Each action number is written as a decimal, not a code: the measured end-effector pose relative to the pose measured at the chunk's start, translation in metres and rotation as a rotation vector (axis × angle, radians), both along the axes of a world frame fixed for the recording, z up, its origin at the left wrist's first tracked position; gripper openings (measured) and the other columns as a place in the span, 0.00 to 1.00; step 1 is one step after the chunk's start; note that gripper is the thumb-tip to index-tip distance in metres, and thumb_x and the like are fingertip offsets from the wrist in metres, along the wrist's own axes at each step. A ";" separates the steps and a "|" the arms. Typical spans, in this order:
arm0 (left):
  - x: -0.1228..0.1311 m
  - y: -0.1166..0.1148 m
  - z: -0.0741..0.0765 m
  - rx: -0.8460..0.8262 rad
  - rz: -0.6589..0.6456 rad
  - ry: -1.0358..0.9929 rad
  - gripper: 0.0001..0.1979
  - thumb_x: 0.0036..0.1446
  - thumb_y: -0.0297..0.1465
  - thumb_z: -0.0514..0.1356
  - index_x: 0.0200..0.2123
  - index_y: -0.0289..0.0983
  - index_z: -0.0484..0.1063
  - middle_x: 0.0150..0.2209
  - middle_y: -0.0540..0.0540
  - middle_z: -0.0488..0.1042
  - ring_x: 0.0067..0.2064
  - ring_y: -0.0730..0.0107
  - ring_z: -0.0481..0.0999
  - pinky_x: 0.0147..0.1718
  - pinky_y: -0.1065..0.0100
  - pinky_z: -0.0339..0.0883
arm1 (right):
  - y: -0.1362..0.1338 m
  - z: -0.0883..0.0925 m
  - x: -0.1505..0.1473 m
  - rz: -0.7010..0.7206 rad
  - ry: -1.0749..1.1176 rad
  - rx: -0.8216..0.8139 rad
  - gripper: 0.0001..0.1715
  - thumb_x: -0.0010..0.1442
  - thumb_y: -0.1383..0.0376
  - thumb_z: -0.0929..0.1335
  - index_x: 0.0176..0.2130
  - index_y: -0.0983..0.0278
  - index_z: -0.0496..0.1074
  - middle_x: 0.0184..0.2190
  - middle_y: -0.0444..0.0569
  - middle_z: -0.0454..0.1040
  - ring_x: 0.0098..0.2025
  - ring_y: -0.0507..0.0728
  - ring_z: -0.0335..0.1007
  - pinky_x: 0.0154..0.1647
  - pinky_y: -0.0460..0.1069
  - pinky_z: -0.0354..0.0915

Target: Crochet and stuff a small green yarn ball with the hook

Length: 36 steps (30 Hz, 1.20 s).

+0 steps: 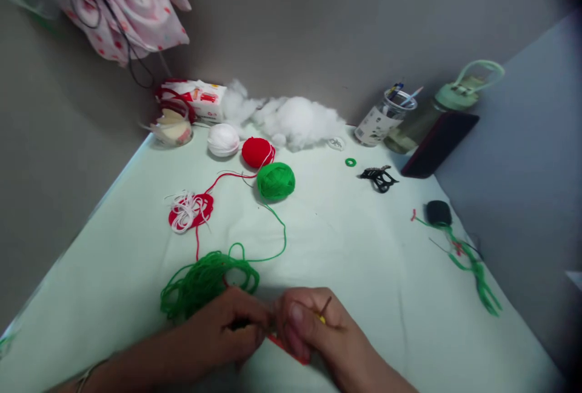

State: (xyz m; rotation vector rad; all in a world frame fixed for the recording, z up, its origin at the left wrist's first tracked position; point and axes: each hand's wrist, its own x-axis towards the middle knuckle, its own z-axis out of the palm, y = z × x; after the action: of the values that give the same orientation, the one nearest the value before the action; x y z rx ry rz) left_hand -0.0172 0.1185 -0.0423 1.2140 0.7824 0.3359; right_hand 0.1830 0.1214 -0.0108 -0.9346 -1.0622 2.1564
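Observation:
Near the table's front edge, my left hand is closed in a pinch at the end of a narrow red crocheted strip. My right hand meets it there, fingers wrapped round a crochet hook with a yellow part and a thin shaft poking out above the thumb. The hook's working tip is hidden between the fingers. Just beyond my left hand lies a loose tangle of green yarn. Red yarn leads from the red ball past a red and white yarn bundle toward my hands.
Green and white yarn balls sit mid-table, with white stuffing behind. Rightward are a pen jar, a bottle, a leaning phone, a black claw clip and green-handled snips. Walls close off the back and right.

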 end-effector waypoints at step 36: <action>-0.005 -0.008 0.023 -0.175 0.420 -0.459 0.10 0.63 0.33 0.63 0.44 0.34 0.70 0.35 0.46 0.75 0.26 0.78 0.69 0.25 0.74 0.66 | 0.016 0.024 0.008 -0.411 0.010 0.386 0.22 0.63 0.53 0.73 0.27 0.65 0.70 0.36 0.52 0.80 0.20 0.45 0.53 0.17 0.43 0.50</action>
State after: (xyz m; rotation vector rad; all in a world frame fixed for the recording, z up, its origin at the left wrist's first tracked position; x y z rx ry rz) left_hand -0.0224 0.1106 -0.0195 0.7576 0.6416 0.8406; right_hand 0.1911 0.1371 0.0128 -0.8660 -1.1163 1.5530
